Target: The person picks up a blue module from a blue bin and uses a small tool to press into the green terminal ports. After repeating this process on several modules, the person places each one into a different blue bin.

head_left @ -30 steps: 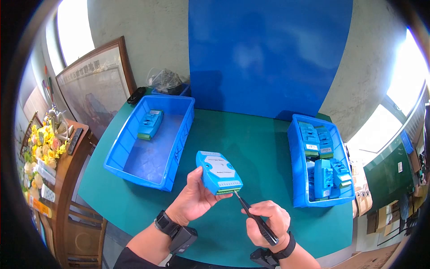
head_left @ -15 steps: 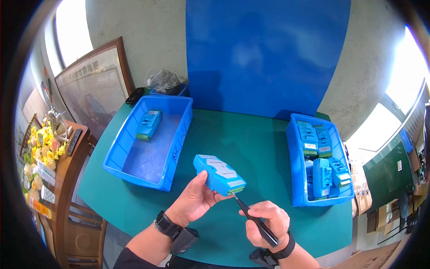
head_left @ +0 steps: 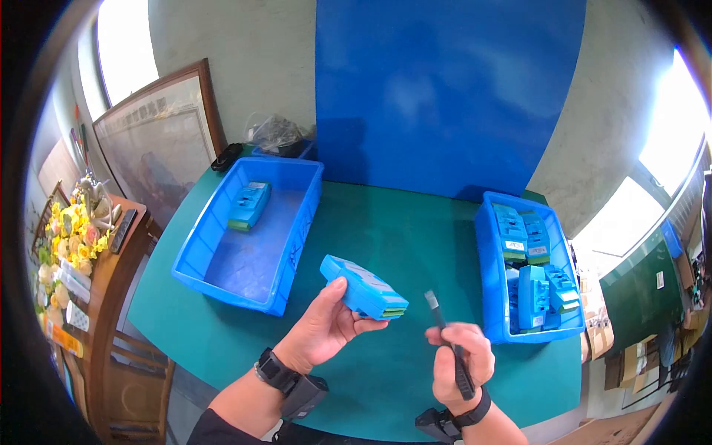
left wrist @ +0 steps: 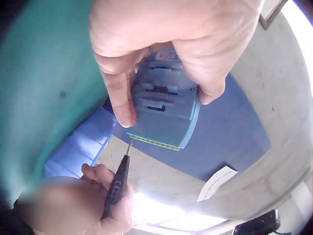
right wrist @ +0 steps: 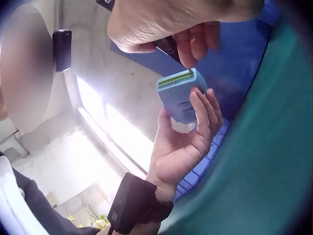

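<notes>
In the head view my left hand (head_left: pixel 326 326) grips a light-blue plastic module (head_left: pixel 365 288) by its sides, thumb on the near edge. Along the module's end runs a green terminal strip (right wrist: pixel 176 80), which faces right in the head view. My right hand (head_left: pixel 463 360) holds a black screwdriver (left wrist: pixel 117 188) with a thin metal shaft, its fingers curled round the handle. The head view has the metal tip a little right of the strip; both wrist views have it right by one end of the strip. The slotted back of the module shows in the left wrist view.
A blue bin (head_left: pixel 280 297) on the left holds one similar module (head_left: pixel 250 205). Another blue bin (head_left: pixel 508 336) on the right contains several modules. Both stand on the green table (head_left: pixel 356 393). A blue panel (head_left: pixel 445 89) rises behind, with a framed picture (head_left: pixel 159 126) at left.
My left hand has tilted the module, so its labelled face shows less. The screwdriver has moved right and turned more upright, its tip away from the green strip in the head view.
</notes>
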Action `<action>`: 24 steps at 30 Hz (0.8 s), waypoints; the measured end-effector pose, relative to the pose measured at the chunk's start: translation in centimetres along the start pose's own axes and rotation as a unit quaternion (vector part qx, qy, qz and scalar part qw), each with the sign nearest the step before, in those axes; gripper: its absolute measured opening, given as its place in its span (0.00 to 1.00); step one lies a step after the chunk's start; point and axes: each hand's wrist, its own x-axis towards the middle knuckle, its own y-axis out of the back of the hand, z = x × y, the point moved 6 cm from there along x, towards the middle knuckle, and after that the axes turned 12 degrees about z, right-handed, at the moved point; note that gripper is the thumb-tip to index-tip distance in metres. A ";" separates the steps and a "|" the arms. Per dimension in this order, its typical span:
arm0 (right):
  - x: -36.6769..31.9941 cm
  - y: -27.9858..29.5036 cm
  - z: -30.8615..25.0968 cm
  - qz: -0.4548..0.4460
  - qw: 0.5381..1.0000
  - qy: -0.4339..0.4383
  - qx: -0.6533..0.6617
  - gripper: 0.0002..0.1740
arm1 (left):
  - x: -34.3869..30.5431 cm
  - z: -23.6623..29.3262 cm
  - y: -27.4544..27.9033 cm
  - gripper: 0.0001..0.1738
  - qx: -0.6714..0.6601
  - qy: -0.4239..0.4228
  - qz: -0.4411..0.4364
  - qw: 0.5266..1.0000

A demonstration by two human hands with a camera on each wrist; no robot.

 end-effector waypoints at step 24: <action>-0.4 -1.1 3.4 -0.049 0.969 -0.243 0.015 0.25 | -0.7 -0.4 -1.1 0.30 0.111 -0.049 -0.016 0.992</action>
